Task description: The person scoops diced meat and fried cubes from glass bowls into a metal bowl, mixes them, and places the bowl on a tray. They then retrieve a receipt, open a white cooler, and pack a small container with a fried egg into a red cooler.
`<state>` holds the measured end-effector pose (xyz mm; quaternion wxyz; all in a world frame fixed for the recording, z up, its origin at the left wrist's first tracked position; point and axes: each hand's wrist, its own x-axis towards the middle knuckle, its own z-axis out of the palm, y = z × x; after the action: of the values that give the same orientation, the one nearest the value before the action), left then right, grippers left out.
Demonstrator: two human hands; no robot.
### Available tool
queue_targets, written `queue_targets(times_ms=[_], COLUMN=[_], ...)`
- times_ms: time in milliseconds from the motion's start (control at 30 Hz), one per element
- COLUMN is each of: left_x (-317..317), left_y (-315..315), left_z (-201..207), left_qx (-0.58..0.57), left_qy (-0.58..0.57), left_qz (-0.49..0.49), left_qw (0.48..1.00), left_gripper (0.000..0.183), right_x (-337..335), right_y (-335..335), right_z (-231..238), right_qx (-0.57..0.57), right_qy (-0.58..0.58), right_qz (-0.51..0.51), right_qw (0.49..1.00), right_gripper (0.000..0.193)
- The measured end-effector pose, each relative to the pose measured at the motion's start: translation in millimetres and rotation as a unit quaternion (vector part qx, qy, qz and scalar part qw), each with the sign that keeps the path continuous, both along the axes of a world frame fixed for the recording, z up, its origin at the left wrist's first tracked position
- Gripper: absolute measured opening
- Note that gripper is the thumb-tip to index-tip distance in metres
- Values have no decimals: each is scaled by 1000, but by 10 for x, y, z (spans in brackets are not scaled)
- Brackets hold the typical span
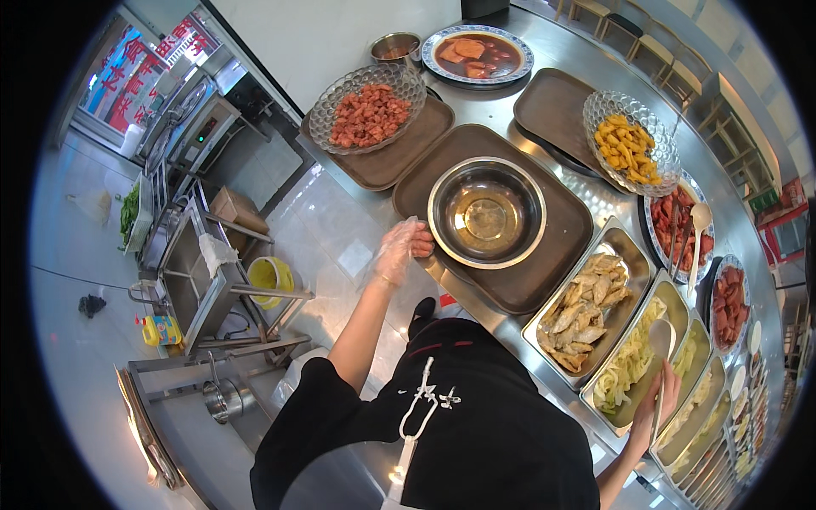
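- Right hand: fingers wrapped round the handle of a large spoon, its scoop just ahead of the grip
- Just left of the grip: pan of pale green vegetables; spooning seems the step in hand, and the next move likely calls for a level scoop
- Beyond that: deeper-filled steel tray of browned pieces
- Farther left: gloved left hand, fingers curled beside the steel bowl; whether they grip its rim, I cannot tell
- Farthest: glass dish of red cubes
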<state>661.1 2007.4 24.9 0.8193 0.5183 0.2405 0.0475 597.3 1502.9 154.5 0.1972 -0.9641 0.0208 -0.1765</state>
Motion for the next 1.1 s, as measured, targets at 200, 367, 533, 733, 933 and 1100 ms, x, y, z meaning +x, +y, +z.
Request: queue_targets(times_ms=[200,367,533,733,933,1100], left_x=[41,66,61,35,-60,-159], left_y=[3,-3,9,21,-7,-41], left_z=[-40,-35,-36,-57,-83,-109], left_qx=[-3,-9,-6,-2,4,4], left_qy=[-10,-12,-3,-3,-7,-9], left_qz=[-11,-19,-14,-15,-15,-9], left_qw=[1000,1000,1000,1000,1000,1000], left_gripper=[29,29,29,29,32,31], right_x=[-51,-114,-168,-215,-274,-267], right_y=[30,49,51,42,3,-29], right_z=[23,8,-37,-69,-47,-75], right_qx=[3,11,1,16,81,228], right_qy=[16,27,3,-24,-39,-51], right_qz=[-7,-33,-27,-36,-84,-115], right_qw=[1000,999,1000,999,992,966], right_gripper=[25,25,25,26,26,30])
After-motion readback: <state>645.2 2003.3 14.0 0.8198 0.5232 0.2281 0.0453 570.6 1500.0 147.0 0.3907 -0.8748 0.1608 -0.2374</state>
